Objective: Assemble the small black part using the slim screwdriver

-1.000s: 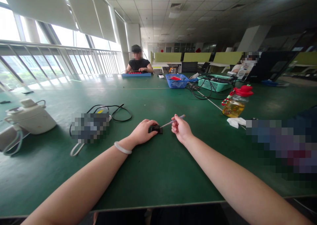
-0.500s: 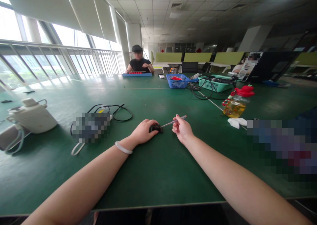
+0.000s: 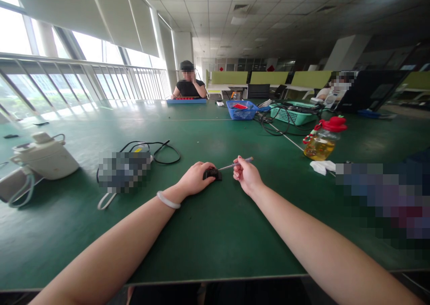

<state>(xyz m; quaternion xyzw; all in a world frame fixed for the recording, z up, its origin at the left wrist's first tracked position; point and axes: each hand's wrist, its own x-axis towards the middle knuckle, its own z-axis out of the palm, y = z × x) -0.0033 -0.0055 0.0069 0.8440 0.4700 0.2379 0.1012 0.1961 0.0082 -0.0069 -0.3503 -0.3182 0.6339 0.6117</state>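
White bangle (image 3: 168, 200) on its wrist, the left hand (image 3: 196, 178) grips a small black part (image 3: 217, 175) between thumb and fingers on the green bench (image 3: 215, 233). Right of the part, the right hand (image 3: 247, 175) pinches a slim tool (image 3: 228, 166), tip at the part, contact unclear. Farther right of the part stands a red-lidded bottle (image 3: 320, 146); beyond the part, a blue basket (image 3: 241, 113).

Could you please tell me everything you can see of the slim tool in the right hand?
The slim tool has a thin, metallic-looking shaft and a thicker, pale handle. It slants, gripped in the right hand, its tip pointing toward the small black part under the left hand. Whether the tip touches it is too small to tell.
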